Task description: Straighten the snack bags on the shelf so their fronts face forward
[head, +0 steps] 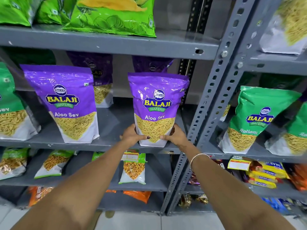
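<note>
Both hands (156, 136) clamp a purple Aloo Sev bag (157, 108) upright on the grey metal shelf (108, 145)

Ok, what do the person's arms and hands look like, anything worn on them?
Both forearms are bare, with no sleeves in view. The right wrist carries a thin, pale metallic bangle. The left hand has dark nail polish on the thumb; the right hand shows no ring or glove.

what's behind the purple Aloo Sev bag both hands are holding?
Behind the held Aloo Sev bag, gripped by left hand and right hand, the top of another purple bag shows. Its lower part is covered, as is anything further back.
</note>
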The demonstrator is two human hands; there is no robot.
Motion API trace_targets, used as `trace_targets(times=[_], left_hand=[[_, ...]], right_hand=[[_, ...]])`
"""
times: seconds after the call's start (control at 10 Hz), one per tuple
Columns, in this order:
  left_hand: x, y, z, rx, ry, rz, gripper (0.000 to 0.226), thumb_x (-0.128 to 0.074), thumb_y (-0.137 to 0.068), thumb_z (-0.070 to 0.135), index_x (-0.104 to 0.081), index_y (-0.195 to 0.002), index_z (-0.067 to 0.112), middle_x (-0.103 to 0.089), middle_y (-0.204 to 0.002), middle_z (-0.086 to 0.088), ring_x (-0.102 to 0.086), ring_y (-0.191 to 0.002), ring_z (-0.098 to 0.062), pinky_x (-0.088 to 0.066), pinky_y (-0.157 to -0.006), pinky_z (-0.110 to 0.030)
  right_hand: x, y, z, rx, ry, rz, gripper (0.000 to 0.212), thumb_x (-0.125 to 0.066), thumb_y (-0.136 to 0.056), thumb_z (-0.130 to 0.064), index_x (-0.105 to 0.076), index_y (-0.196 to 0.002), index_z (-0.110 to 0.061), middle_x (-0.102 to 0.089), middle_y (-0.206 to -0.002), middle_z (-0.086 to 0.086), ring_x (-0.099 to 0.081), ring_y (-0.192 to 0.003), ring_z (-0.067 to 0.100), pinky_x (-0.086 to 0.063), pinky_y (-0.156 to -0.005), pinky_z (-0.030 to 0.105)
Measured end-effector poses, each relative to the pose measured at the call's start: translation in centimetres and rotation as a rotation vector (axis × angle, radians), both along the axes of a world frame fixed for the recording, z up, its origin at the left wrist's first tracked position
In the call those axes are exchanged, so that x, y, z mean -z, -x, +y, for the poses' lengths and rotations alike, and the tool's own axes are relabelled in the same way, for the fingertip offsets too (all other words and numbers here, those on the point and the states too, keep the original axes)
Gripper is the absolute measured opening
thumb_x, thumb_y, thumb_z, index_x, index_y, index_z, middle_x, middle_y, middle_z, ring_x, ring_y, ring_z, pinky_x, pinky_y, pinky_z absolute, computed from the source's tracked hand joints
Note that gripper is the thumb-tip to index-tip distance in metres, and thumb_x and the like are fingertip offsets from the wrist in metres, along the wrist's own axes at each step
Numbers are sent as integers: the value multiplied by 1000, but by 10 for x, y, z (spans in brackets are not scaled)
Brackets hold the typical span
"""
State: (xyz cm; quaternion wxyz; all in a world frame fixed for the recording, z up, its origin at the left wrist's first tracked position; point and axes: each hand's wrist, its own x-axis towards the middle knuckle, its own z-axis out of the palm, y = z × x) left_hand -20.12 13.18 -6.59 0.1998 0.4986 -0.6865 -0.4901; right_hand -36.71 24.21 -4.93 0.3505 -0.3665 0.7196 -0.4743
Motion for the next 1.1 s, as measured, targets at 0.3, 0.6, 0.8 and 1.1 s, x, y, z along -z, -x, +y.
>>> trace_targets(times=[0.3, 0.6, 0.8, 1.1], left_hand=[[-2, 1, 11, -46, 69, -143, 57, -82, -58, 41, -50, -100, 19, -65, -120, -7, -58, -115, -29, -42, -103, -49], [0, 1, 9, -29, 77, -160, 63, -80, -63, 40, -51, -114, 14, -63, -124, -7, -56, -118, -30, -40, -104, -51], [3, 3, 7, -37, 102, -155, 63, -78, -67, 38, -50, -117, 14, -61, -126, -7, -54, -121, -30, -39, -105, -52], [-12, -7, 18, -30, 220, -252, 100, -74, -67, 49, -21, -145, 16, -29, -154, -6, -30, -141, -31, -17, -114, -52]], right_hand=[[-3, -1, 1, -9, -47, 18, 69, -78, -69, -5, -43, -129, -4, -56, -133, 14, -50, -125, 29, -42, -99, 34], [0, 1, 0, -4, -66, 19, 68, -78, -69, -6, -44, -127, -5, -56, -132, 14, -51, -124, 29, -44, -100, 36], [4, 2, -3, 3, -65, 15, 69, -78, -69, -7, -43, -128, -5, -56, -131, 14, -51, -124, 29, -45, -102, 38], [-15, -14, 14, 106, 19, 182, 102, -80, -69, -26, -15, -145, -6, -35, -150, 12, -34, -139, 27, -34, -108, 36]])
